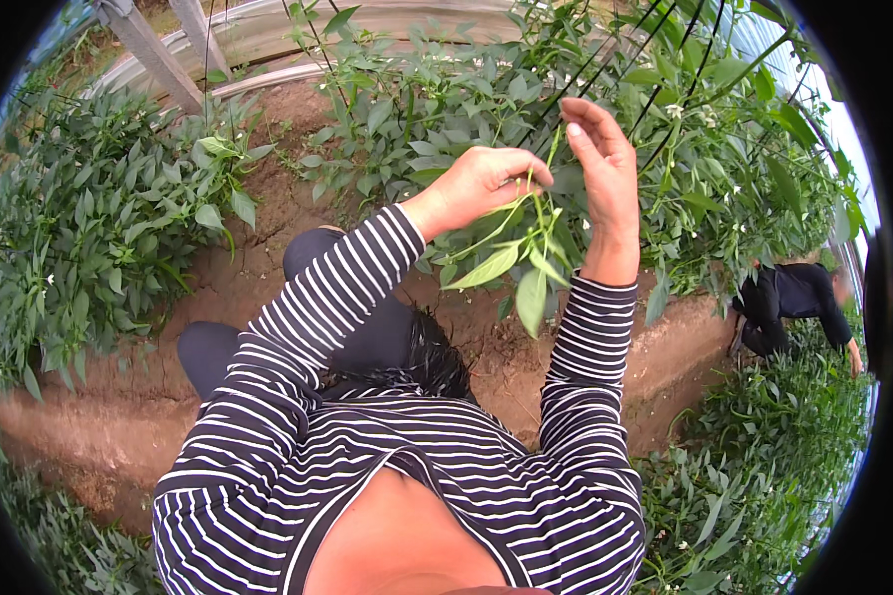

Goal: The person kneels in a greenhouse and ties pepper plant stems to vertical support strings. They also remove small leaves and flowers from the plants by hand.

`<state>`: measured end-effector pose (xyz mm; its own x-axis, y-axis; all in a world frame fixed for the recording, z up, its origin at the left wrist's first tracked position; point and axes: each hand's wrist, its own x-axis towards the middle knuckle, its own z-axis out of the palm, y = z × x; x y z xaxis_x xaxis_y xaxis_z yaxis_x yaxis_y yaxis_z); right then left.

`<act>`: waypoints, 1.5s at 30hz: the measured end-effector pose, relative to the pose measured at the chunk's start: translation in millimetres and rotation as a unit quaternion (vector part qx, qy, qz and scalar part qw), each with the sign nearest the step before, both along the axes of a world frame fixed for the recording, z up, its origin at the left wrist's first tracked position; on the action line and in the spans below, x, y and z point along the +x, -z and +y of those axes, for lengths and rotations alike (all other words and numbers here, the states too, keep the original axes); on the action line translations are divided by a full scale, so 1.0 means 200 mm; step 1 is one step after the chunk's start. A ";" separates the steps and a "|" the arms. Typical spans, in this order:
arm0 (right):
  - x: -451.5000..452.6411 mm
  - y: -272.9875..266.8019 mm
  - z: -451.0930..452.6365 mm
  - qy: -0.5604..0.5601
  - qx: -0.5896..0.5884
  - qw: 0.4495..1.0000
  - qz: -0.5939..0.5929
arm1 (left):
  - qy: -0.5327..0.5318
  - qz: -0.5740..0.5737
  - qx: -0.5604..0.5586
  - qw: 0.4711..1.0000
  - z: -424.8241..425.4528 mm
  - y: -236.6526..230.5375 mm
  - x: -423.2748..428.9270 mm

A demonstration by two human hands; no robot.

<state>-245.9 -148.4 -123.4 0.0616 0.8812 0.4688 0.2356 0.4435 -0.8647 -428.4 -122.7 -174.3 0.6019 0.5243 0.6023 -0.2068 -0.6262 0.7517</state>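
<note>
My left hand (484,182) pinches a green pepper-plant shoot (539,216) between thumb and fingers, and its leaves hang down below the hand. To the right, my right hand (603,149) is raised with fingers curved and thumb apart. A thin green tip of the shoot rises near its thumb; whether the fingers touch it I cannot tell. Behind both hands stand pepper plants (446,134) with small white flowers. Dark strings (644,111) run slanting up through the foliage beside my right hand.
More pepper plants (111,223) grow at the left and lower right (759,461). Bare soil (268,178) runs between the rows. A person in dark clothes (789,297) bends over plants at the far right. Grey posts (156,59) and a pale plastic sheet (431,22) stand at the top.
</note>
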 end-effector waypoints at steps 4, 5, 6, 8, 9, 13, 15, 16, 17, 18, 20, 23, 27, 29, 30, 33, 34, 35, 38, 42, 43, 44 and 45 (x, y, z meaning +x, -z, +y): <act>0.12 0.01 0.11 0.021 -0.004 0.990 0.138 | 0.041 -0.107 -0.133 0.984 0.11 -0.01 0.10; 0.19 0.05 0.17 0.034 0.007 0.995 0.097 | 0.025 -0.135 -0.147 0.980 0.11 0.00 0.12; 0.13 0.04 0.16 0.007 -0.001 0.994 0.108 | -0.002 -0.161 -0.159 0.974 0.12 0.02 0.11; -0.02 -0.02 0.10 -0.021 -0.029 0.990 0.136 | -0.098 -0.060 -0.220 0.969 0.11 -0.05 0.08; 0.00 -0.02 0.10 -0.014 -0.031 0.993 0.115 | -0.134 -0.049 -0.229 0.963 0.07 -0.12 0.07; 0.08 -0.11 0.06 -0.036 -0.040 0.996 0.077 | -0.093 -0.081 -0.263 0.957 0.22 -0.10 0.14; 0.08 -0.18 0.05 -0.064 -0.033 0.995 0.064 | -0.175 0.026 -0.188 0.966 0.25 -0.16 0.16; 0.07 -0.23 0.04 -0.082 -0.035 0.996 0.028 | -0.201 0.069 -0.144 0.967 0.25 -0.21 0.17; 0.06 -0.29 0.02 -0.099 -0.038 0.994 -0.008 | -0.226 0.111 -0.099 0.963 0.24 -0.25 0.18; 0.04 -0.34 0.00 -0.116 -0.040 0.991 -0.044 | -0.236 0.098 -0.071 0.964 0.24 -0.27 0.19; 0.04 -0.37 -0.01 -0.138 -0.044 0.985 -0.095 | -0.227 0.067 -0.059 0.970 0.24 -0.27 0.23; 0.03 -0.37 -0.03 -0.080 -0.032 0.984 -0.156 | -0.170 -0.032 -0.146 0.974 0.29 -0.20 0.31; 0.02 -0.30 -0.09 0.034 0.083 0.957 -0.277 | -0.069 -0.087 -0.278 0.954 0.17 -0.19 0.34; 0.00 -0.29 -0.14 0.061 0.041 0.972 -0.225 | -0.017 -0.072 -0.302 0.950 0.14 -0.19 0.31; -0.01 -0.26 -0.16 0.076 0.051 0.975 -0.204 | 0.000 -0.060 -0.303 0.951 0.12 -0.21 0.29; -0.11 -0.19 -0.24 0.128 0.126 0.976 -0.121 | 0.046 -0.054 -0.309 0.948 0.11 -0.23 0.22; -0.16 -0.17 -0.28 0.148 0.152 0.973 -0.095 | 0.062 -0.075 -0.311 0.945 0.13 -0.20 0.22; -0.18 -0.15 -0.31 0.168 0.177 0.967 -0.069 | 0.078 -0.095 -0.313 0.942 0.15 -0.18 0.22; -0.11 0.08 -0.32 0.214 0.167 0.960 0.065 | 0.118 -0.109 -0.315 0.936 0.15 -0.17 0.22; -0.09 0.15 -0.23 0.177 0.073 0.969 0.156 | 0.075 -0.124 -0.321 0.936 0.12 -0.16 0.22; -0.11 0.12 -0.22 0.161 0.069 0.970 0.167 | 0.061 -0.124 -0.328 0.935 0.12 -0.15 0.22; -0.11 0.10 -0.19 0.155 0.071 0.975 0.145 | 0.058 -0.123 -0.327 0.935 0.13 -0.14 0.22; -0.10 0.07 -0.15 0.149 0.073 0.979 0.121 | 0.049 -0.121 -0.319 0.939 0.14 -0.15 0.23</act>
<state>-266.7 -177.4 -137.6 0.4309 0.7317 0.5282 0.1705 0.5088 -0.8438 -383.4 -95.7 -145.2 0.5517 0.7747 0.3090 -0.4529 -0.0328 0.8910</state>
